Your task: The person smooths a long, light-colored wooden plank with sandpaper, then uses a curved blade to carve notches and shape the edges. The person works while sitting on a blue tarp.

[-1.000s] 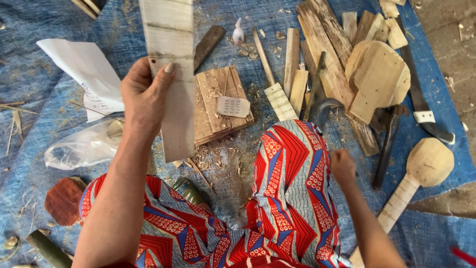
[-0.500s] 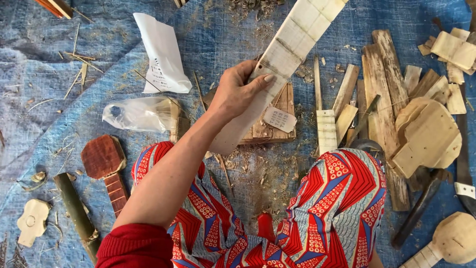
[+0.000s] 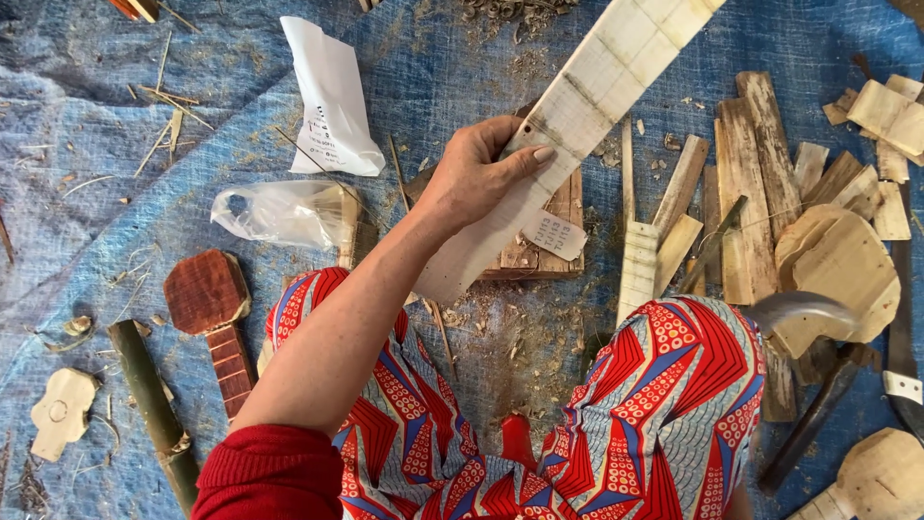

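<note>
My left hand (image 3: 481, 169) is shut on a long pale wooden strip (image 3: 597, 96) marked with cross lines. The strip slants from above my lap up to the top right edge of the view. Its lower end lies over a small block of wood (image 3: 563, 207) that carries a white paper tag (image 3: 553, 234). My right hand is out of sight. A blurred grey shape (image 3: 799, 310) shows just past my right knee; I cannot tell what it is. My legs in red patterned cloth (image 3: 664, 404) fill the lower middle.
A blue tarp (image 3: 87, 144) strewn with shavings covers the ground. On the left lie white paper (image 3: 332, 101), a plastic bag (image 3: 279, 212), a red-brown carved piece (image 3: 207, 294) and a green stalk (image 3: 154, 409). On the right lie wood slats (image 3: 751, 164), a pale paddle blank (image 3: 837, 270) and a dark-handled tool (image 3: 813, 419).
The strip has tipped from upright to slanting right. My right hand, seen by my knee a second ago, has left the view, which itself has shifted left. A grey blur has appeared by my right knee.
</note>
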